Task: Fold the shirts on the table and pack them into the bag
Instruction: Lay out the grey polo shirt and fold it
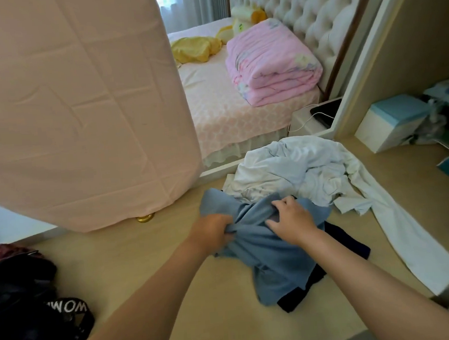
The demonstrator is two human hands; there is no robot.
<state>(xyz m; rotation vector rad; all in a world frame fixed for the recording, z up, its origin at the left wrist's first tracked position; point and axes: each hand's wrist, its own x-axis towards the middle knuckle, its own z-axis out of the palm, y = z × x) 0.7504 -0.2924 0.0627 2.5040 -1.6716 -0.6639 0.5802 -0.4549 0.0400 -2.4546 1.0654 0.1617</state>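
**A:** How are the arms placed?

**B:** Both bare forearms come in from the bottom edge and meet near the middle of the tabletop (pixel 150 268). The left hand (pixel 214 233) is knuckles-up, with its fingers clenched round a bunched fold of the blue shirt (pixel 272 262). The right hand (pixel 290 218) is just beside it, back of the hand upward, with its fingers curled into the cloth a little farther away.

**A:** So both have hold of it?

**B:** Yes, each hand grips the same shirt, with a gathered ridge of fabric between them.

**A:** And how does the shirt look?

**B:** It is crumpled and unfolded. The far part is bunched up at the hands and the rest trails toward the person, lying on the tabletop. Under it lies a dark navy garment (pixel 301 297), which may be another shirt, though too little of it shows to say.

**A:** What else from the task is there?

**B:** A rumpled heap of pale shirts (pixel 297 170) lies just beyond the hands, touching the blue one. A long white sleeve (pixel 408 236) runs from it toward the right edge. The black bag (pixel 23 303) sits at the lower left, well apart from the shirts, and its strap (pixel 68 308) carries white letters.

**A:** And around that?

**B:** A pink cloth (pixel 67 101) hangs at the left. Past it is a bed (pixel 227 111) with a folded pink quilt (pixel 271 63) on it.
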